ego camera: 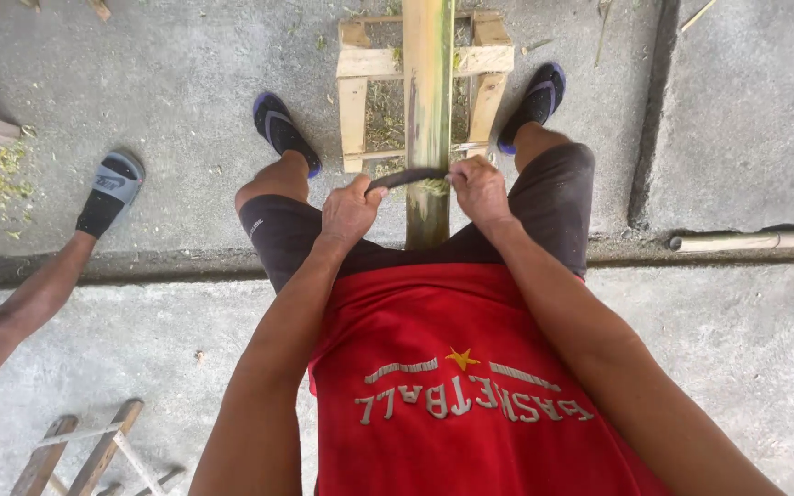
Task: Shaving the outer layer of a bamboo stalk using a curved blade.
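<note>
Hands: left hand (349, 211) and right hand (478, 188) — both clenched on a curved blade (408, 176)
Bamboo pole (427, 110): shavings at the blade — green skin mostly unscraped

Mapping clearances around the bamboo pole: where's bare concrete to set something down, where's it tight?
Bare: concrete between the left slipper and another person's foot; the slab right of the crack. Crowded: left hand and right hand grip a curved blade across the bamboo pole on its wooden frame, knees flanking.

Green-yellow bamboo pole (427, 101), red shirt (443, 367)
</note>
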